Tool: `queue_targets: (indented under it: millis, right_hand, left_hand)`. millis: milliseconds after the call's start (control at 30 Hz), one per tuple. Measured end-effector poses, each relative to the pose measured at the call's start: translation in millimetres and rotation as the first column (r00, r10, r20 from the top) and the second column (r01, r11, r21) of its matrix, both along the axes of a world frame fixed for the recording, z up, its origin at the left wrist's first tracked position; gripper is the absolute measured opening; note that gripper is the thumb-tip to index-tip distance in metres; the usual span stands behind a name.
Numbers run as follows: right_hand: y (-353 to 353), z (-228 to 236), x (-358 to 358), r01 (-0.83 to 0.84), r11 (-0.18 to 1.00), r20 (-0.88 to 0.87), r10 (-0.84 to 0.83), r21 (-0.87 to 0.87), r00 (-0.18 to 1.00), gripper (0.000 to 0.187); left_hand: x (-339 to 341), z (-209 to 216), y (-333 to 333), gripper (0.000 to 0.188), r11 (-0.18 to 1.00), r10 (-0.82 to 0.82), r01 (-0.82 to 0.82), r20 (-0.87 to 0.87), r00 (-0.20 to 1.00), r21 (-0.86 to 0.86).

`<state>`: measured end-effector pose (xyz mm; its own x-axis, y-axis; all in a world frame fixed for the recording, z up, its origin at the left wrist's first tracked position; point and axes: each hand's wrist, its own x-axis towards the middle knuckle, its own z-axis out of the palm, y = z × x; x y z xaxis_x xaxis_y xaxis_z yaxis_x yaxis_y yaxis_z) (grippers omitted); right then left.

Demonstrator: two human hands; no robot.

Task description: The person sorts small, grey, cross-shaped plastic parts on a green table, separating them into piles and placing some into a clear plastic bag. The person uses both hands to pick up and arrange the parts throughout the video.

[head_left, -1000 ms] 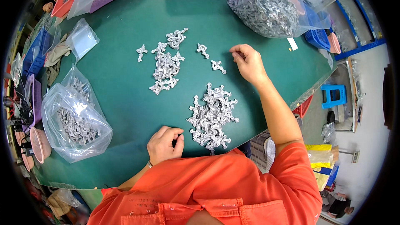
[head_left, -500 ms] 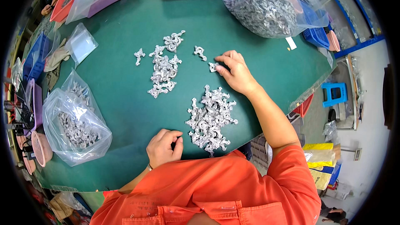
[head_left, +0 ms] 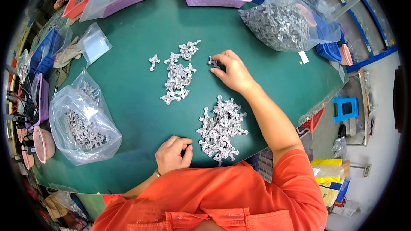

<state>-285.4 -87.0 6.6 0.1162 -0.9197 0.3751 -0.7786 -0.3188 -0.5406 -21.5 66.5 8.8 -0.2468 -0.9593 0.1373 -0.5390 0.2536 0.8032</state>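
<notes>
Two heaps of small metal parts point(head_left: 177, 77) lie on my green table point(head_left: 128, 98); my right hand point(head_left: 231, 70) pinches one part point(head_left: 212, 61), my left hand point(head_left: 172, 154) rests loosely curled near the edge.

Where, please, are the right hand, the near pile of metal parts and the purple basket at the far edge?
right hand point(head_left: 232, 72): head view, on the back of the hand.
near pile point(head_left: 221, 129): head view, on the middle of the heap.
purple basket point(head_left: 216, 0): head view, on its near wall.
</notes>
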Motion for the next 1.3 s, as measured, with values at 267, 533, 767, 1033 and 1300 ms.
queue_targets:
  millis: [267, 533, 767, 1033, 1300]
  right_hand:
    - [8.8, 12.4, -19.9, 0.362, 0.84, -0.003, -0.394, 0.405, 0.919, 0.018]
    - [10.2, 6.4, -56.7, 0.351, 0.909, 0.091, -0.378, 0.225, 0.921, 0.018]
    - [3.3, -18.5, -53.5, 0.172, 0.958, 0.154, -0.21, 0.228, 0.965, 0.023]
    - [11.7, 6.0, -35.4, 0.12, 0.879, 0.187, -0.229, 0.461, 0.955, 0.024]
    - [6.4, 48.0, -18.4, -0.551, 0.636, 0.407, 0.376, 0.54, 0.832, 0.027]
  left_hand:
    - [0.5, 2.1, 1.8, 0.011, 0.999, 0.002, -0.003, 0.022, 1.0, 0.04]
    - [-1.2, -3.4, 0.9, 0.016, 1.0, 0.003, -0.005, -0.042, 0.999, -0.027]
    - [-1.0, -2.3, 1.1, 0.016, 1.0, 0.01, -0.01, -0.029, 1.0, -0.018]
    - [-0.9, -0.6, 1.5, 0.014, 1.0, 0.012, -0.012, -0.004, 1.0, -0.01]
    - [-1.2, -2.1, 1.6, 0.012, 0.999, 0.026, -0.027, -0.037, 0.999, -0.045]
